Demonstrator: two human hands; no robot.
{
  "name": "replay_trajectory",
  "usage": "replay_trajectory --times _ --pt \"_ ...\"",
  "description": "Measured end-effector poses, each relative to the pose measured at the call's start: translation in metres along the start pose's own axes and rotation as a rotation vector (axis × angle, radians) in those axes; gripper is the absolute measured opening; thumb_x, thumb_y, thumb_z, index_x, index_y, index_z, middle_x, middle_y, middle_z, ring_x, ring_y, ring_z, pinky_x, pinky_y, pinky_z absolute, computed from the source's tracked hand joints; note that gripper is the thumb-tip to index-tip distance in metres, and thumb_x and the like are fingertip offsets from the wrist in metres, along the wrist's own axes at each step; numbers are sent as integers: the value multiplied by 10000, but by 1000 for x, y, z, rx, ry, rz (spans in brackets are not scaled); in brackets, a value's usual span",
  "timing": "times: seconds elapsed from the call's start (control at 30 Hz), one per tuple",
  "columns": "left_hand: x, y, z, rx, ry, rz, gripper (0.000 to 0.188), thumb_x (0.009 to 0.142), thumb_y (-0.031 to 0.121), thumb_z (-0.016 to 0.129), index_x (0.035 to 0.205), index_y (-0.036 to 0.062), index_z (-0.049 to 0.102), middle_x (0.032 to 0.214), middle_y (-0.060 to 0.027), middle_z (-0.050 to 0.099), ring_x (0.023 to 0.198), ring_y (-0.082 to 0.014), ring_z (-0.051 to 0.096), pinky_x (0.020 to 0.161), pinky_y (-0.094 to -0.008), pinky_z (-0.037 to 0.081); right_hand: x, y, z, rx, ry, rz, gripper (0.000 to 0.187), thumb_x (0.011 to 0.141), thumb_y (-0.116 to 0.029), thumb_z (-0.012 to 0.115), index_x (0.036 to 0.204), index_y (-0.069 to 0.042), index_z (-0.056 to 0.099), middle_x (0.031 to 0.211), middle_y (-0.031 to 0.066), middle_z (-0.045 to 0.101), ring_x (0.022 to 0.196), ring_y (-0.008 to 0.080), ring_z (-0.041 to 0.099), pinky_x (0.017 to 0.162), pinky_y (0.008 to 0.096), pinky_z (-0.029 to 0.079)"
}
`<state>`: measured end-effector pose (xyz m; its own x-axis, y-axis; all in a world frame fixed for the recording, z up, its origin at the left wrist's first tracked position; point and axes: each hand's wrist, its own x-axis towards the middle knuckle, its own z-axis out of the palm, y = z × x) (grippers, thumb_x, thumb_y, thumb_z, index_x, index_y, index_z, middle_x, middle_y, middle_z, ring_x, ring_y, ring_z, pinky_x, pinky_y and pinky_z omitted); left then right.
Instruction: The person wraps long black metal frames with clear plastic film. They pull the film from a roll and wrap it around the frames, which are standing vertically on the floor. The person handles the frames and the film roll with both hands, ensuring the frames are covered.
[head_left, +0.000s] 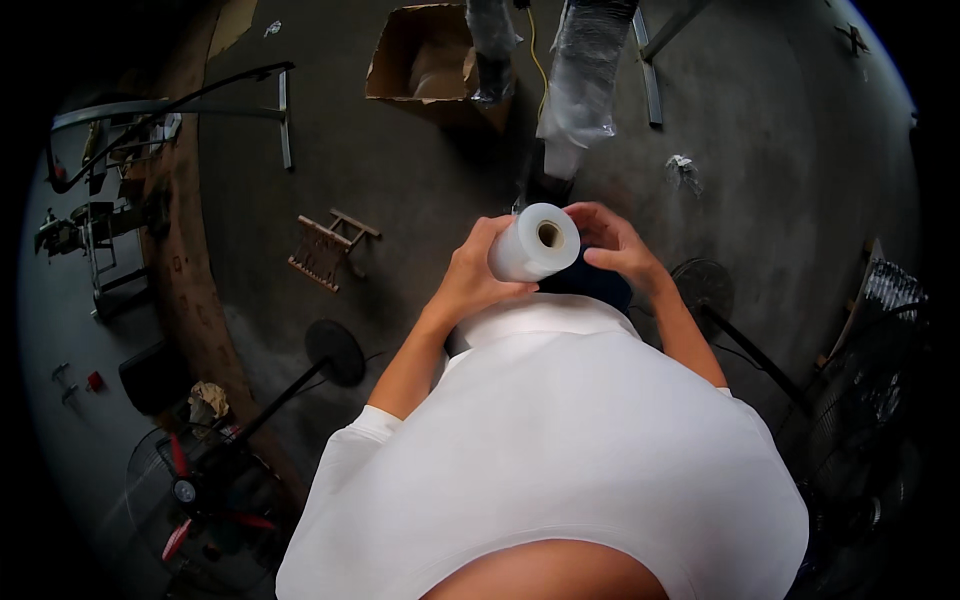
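Through the head camera I see 2 bare hands and 1 roll of clear plastic film (512, 252). The roll is just in front of the white shirt (570, 420), near the belly. My left hand (470, 282) wraps its left side, fingers on the far side and thumb on the near side, pressing on it. My right hand (622, 250) bends like a C at the other side, thumb and fingers spread. I cannot tell if its fingertips touch the roll.

The roll's long line tips up toward me and a bit right, so 1 round end faces me. That end shows 1 brown tube (548, 235) with a dark hole. The film is smooth and shiny.

Ahead are 1 open cardboard box (388, 65), 2 long shapes in wrinkly plastic (585, 80) and 1 thin yellow cord (537, 50). On the grey floor (400, 200) I count 1 small wooden stool (325, 252), 2 flat round bases (336, 353) and 1 crumpled plastic scrap (683, 172).
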<state>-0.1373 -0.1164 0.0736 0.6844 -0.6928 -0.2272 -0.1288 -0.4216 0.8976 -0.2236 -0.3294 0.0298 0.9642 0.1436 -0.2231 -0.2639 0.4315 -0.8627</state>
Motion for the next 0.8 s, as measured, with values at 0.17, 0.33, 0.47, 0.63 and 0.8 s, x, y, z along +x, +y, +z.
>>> replay_trajectory --times 0.17,0.33,0.47,0.63,0.8 --pt "2 10 21 -57 -98 0 666 589 163 776 1167 61 461 1084 -100 548 980 -230 556 896 -343 404 -11 13 65 -277 452 -259 741 604 -145 758 1215 -65 347 1116 74 462 1075 188 446 919 330 357" --pt "76 -6 -18 -305 -454 -200 748 685 360 731 1275 57 385 1181 -101 499 1075 -219 514 937 -371 373 -32 13 55 -178 616 -282 706 596 -127 748 1190 -51 373 1066 70 498 993 175 494 868 312 392" --pt "142 -8 41 -545 -211 9 504 705 351 698 1054 6 580 1035 -72 586 918 -149 549 826 -270 398 -46 21 42 -39 649 -230 628 593 -162 724 1135 -28 436 1027 75 527 955 172 511 851 306 397" --pt "154 -1 53 -519 -323 -58 390 685 228 707 979 -6 605 914 -47 605 850 -126 539 782 -256 404 -85 24 -60 237 752 -153 511 628 -263 642 1025 42 536 828 110 605 691 203 604 632 306 498" --pt "130 21 77 -573 -322 -80 345 680 169 700 958 -16 612 879 -49 613 829 -123 547 752 -256 423 11 104 -130 340 541 11 454 657 -233 636 1018 28 544 870 120 600 730 195 599 674 304 494"
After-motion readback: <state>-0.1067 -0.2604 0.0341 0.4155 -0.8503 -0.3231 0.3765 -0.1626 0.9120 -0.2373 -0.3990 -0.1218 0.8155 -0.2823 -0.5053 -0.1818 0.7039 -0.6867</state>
